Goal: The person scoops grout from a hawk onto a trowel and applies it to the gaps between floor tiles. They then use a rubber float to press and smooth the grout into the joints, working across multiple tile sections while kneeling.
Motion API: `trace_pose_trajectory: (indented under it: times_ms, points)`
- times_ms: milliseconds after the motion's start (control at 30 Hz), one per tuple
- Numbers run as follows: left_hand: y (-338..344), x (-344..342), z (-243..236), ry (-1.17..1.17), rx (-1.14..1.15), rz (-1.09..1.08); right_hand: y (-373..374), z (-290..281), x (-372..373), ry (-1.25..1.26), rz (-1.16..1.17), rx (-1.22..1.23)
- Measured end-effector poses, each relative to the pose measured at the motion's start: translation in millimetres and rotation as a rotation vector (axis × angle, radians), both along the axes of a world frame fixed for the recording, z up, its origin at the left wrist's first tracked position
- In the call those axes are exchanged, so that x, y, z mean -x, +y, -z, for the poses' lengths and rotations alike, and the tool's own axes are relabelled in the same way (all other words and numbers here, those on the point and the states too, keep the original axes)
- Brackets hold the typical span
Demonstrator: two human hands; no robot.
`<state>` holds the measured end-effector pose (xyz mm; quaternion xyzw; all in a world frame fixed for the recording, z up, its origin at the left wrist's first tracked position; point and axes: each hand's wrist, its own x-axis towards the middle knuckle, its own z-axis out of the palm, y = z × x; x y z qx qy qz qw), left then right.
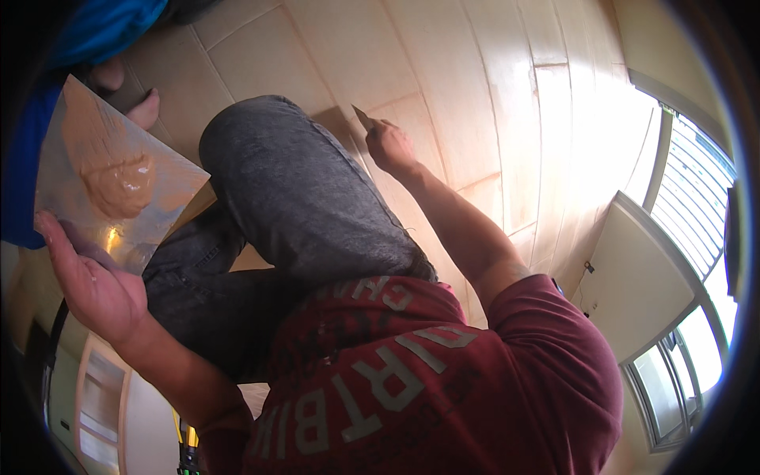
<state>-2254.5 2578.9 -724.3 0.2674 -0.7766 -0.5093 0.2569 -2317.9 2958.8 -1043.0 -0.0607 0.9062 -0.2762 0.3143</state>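
On the left, my left hand (101,294) holds up a flat, square, greyish board (152,228) by its near corner. Its thumb lies along the edge and the other fingers are partly hidden. A wet mound of beige-orange putty (123,186) sits on the board, with a thinner smear of it toward the far corner. My right hand (390,148) is closed around a putty knife (362,117), whose thin blade points away to the upper left, low over the plank floor (443,71). Whether the blade touches the floor I cannot tell. Orange-brown filler colours many plank seams.
My bent leg in grey jeans (293,182) lies between both hands. Another person in blue clothing (107,28) is close by at the upper left, a bare foot (145,109) beside the board. Bright windows (693,190) line the right; a pale shelf unit (101,404) stands lower left.
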Motion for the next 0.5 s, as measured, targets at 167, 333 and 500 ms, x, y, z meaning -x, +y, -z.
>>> trace_pose_trajectory:
  times_ms: [167, 333, 500]
  points:
    - [18, 12, -8, -0.052, -0.059, -0.199, 41, -10, 2, -0.016, 0.083, 0.068]
    - [35, 21, -18, -0.034, -0.235, -0.319, 56, -13, 14, 0.082, 0.048, 0.089]
    - [34, 20, -20, -0.067, -0.349, -0.304, 61, -5, 24, 0.478, -0.343, 0.021]
